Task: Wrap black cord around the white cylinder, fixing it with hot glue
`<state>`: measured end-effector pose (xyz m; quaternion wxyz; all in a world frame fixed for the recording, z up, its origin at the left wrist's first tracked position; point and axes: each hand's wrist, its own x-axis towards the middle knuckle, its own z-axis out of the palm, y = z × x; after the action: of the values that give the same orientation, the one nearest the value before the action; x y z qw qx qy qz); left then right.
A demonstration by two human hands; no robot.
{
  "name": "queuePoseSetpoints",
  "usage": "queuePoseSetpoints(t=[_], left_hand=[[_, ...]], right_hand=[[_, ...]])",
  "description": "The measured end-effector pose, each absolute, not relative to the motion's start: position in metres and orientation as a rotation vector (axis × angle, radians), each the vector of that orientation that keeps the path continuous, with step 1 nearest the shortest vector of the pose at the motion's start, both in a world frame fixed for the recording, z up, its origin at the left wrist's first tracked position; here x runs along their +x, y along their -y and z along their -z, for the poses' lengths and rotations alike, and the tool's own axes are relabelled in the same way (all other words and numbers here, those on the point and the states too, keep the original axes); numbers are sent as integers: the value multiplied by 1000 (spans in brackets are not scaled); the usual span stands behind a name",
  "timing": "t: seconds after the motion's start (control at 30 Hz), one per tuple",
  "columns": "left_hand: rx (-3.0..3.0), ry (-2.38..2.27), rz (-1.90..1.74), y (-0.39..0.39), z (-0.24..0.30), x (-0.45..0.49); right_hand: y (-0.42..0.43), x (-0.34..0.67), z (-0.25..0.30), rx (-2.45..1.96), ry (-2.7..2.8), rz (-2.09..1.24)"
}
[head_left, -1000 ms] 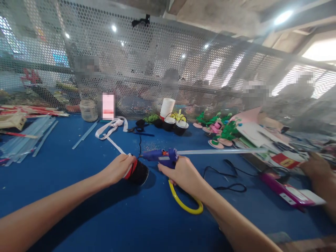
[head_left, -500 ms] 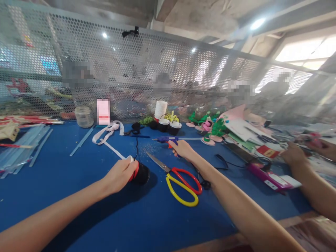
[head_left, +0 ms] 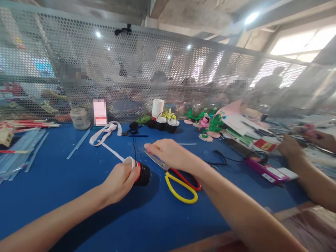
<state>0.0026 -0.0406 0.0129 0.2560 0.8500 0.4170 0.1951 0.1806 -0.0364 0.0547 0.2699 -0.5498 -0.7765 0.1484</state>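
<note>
My left hand (head_left: 118,180) is closed around a small paper cup (head_left: 144,174) wrapped in black yarn, with a red band showing by the fingers. The cup lies tilted, its white mouth turned up and left. From it a black yarn strand (head_left: 134,148) runs back to a dark bundle on the table. My right hand (head_left: 168,152) hovers over the blades of the scissors (head_left: 181,189), fingers together and pointing left. What it holds, if anything, is hidden behind it. A pale glue stick (head_left: 187,144) shows just past that hand; the glue gun itself is out of sight.
White ribbon (head_left: 96,140) curls near a glass jar (head_left: 80,119). Clear glue sticks (head_left: 23,150) lie left. Stacked cups (head_left: 158,108), two black-wrapped cups and green ornaments (head_left: 216,124) stand at the back. A purple power strip (head_left: 265,171) lies right, near another person's hand (head_left: 291,147).
My right hand, earlier on the blue glue gun, has moved left and towards the cup, covering the scissor blades. The cup in my left hand is turned slightly, showing more of its white mouth.
</note>
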Motion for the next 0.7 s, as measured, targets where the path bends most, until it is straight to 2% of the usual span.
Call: queuePoseSetpoints(t=[0.1, 0.3, 0.7], left_hand=[[2435, -1076, -493, 44, -14, 3], [2551, -896, -475, 47, -17, 6], [1504, -1309, -576, 31, -13, 6]], right_hand=[[38, 157, -30, -1287, 2050, -664], [39, 143, -2, -1074, 1490, -1069], [45, 156, -16, -981, 1378, -850]])
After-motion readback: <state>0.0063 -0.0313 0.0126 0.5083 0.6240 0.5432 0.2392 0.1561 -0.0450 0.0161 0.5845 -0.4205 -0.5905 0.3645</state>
